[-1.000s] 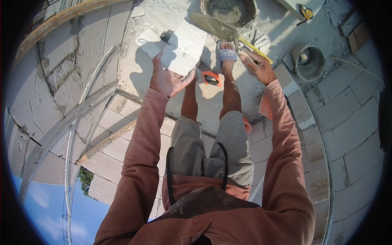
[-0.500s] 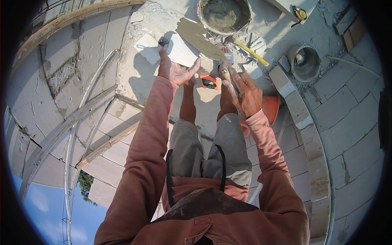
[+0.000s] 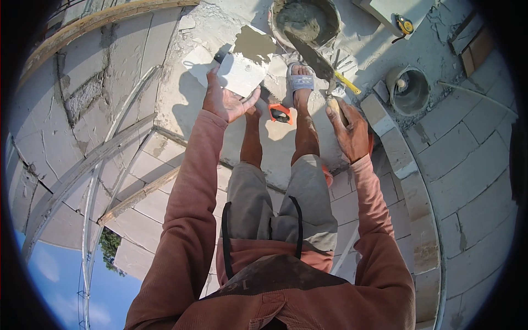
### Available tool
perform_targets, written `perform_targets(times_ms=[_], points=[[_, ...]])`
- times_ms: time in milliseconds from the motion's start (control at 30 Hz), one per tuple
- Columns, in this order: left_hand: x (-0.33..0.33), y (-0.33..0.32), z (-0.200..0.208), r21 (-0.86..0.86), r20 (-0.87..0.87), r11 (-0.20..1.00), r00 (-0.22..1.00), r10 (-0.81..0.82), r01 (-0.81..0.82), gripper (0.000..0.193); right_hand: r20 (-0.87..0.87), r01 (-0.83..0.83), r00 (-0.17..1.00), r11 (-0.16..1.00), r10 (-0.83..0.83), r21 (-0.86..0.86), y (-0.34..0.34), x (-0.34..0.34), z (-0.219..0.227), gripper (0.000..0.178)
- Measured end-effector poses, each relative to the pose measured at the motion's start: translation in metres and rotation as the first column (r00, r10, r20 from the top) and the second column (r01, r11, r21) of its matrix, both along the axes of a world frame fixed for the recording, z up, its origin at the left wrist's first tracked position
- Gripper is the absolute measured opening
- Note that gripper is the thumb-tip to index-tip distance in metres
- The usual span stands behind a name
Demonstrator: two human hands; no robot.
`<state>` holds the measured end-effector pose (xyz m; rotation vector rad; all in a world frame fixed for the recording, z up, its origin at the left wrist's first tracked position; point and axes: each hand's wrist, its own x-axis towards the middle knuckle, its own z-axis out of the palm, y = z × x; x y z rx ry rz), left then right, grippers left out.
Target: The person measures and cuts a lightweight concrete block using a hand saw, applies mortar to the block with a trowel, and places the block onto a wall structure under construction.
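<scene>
Right grip (image 3: 352, 131) holds the trowel (image 3: 314, 59) apart from the white block's (image 3: 240, 76) edge.

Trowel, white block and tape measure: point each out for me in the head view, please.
Trowel (image 3: 314, 59), head view: middle of the blade.
White block (image 3: 242, 72), head view: bare lower part of its face.
Tape measure (image 3: 405, 25), head view: its case.

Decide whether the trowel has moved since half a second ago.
Yes: judged against the mortar bucket, the trowel moved right, away from the white block.
</scene>
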<state>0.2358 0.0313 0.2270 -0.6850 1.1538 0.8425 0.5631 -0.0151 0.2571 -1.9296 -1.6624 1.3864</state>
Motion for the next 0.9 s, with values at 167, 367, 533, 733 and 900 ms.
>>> perform_targets(times_ms=[167,367,533,733,900], points=[[-0.004,-0.005,0.009,-0.015,-0.236,0.986,0.957,-0.167,0.168,0.083,0.336,-0.169,0.897,0.925,0.287,-0.34,0.079,-0.02,-0.109,0.042],[0.006,-0.011,0.002,-0.06,-0.201,0.99,0.97,-0.134,0.124,0.079,0.345,-0.26,0.829,0.85,0.439,-0.457,0.152,-0.068,-0.193,0.043],[-0.009,-0.024,-0.005,-0.052,-0.158,0.996,0.984,-0.081,0.074,0.076,-0.001,-0.191,0.978,0.882,0.211,-0.43,0.132,-0.031,-0.196,0.054],[-0.005,-0.012,-0.007,-0.071,-0.102,0.995,0.992,-0.075,0.068,0.073,-0.327,-0.05,0.929,0.818,-0.173,-0.574,0.079,0.041,-0.15,0.05],[0.017,0.011,-0.005,-0.065,-0.081,0.994,0.993,-0.088,0.083,0.065,-0.253,0.119,0.933,0.882,-0.257,-0.456,0.024,0.034,-0.083,0.05]])
